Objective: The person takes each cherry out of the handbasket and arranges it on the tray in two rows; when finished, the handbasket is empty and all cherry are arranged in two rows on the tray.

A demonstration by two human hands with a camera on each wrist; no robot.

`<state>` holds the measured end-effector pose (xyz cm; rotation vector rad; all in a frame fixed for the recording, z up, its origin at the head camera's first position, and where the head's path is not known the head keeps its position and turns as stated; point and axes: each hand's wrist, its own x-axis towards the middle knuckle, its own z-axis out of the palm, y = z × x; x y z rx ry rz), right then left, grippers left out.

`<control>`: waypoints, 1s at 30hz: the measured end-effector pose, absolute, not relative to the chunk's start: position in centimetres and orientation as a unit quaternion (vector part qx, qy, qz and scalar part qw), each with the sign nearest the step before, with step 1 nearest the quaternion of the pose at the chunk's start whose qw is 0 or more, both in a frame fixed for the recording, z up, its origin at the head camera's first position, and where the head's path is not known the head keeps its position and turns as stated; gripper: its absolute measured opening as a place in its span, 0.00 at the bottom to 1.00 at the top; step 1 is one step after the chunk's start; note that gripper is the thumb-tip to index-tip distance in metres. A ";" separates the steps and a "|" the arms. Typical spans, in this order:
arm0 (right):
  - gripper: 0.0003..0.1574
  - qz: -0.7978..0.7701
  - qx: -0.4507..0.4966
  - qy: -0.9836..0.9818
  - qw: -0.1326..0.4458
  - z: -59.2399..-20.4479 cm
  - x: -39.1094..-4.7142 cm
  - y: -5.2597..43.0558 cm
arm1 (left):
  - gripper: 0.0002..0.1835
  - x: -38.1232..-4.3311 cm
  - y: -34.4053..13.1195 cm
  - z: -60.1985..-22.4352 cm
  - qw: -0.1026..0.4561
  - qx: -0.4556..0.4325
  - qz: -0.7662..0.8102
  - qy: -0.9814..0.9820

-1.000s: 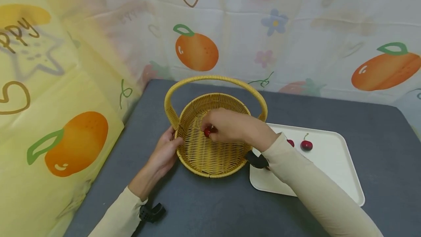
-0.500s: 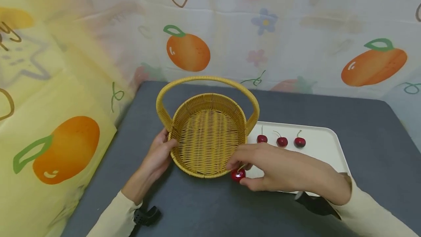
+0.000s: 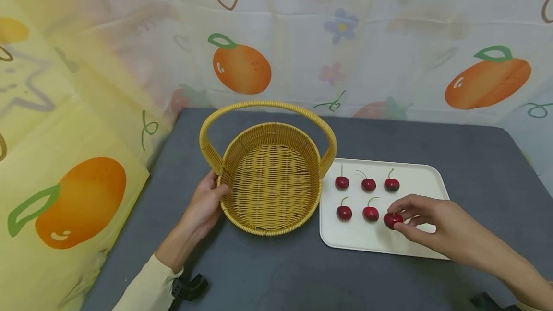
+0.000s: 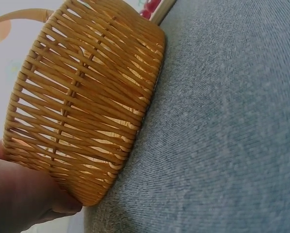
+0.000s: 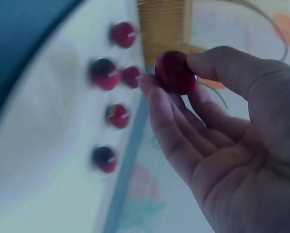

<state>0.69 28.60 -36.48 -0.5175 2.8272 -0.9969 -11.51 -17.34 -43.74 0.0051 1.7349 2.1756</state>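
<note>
Between thumb and fingers, my right hand pinches a dark red cherry over the white tray. In the right wrist view the held cherry shows its stem hanging below. Several other stemmed cherries lie on the tray in two rows, among them a front-row cherry just left of the held one. My left hand grips the left rim of a yellow woven basket, thumb over the inside. No fruit shows in the basket. The left wrist view has the basket's outer wall close up.
The tray stands just right of the basket on a grey cloth-covered table. An arched handle rises above the basket. Behind the table hangs a fruit-printed curtain, with a yellow part at the left.
My right hand has carried the cherry from inside the basket, over its front right rim, to the right above the tray. The left hand keeps its grip on the basket.
</note>
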 end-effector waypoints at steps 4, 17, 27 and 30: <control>0.14 -0.317 -0.123 0.939 0.059 -37.8 0.5 30.0 | 0.42 -11.5 -17.5 -43.8 0.178 -0.002 0.769 0.615; 0.20 -0.321 -0.039 0.938 0.121 -40.5 -0.6 31.5 | 0.37 -11.3 -17.6 -43.7 0.178 -0.001 0.766 0.617; 0.24 -0.312 -0.005 0.939 0.144 -41.5 -0.9 32.2 | 0.38 -11.5 -17.5 -43.7 0.182 0.001 0.766 0.617; 0.22 -0.319 -0.008 0.938 0.133 -41.8 -0.8 32.3 | 0.38 -11.5 -17.5 -43.7 0.183 0.002 0.765 0.617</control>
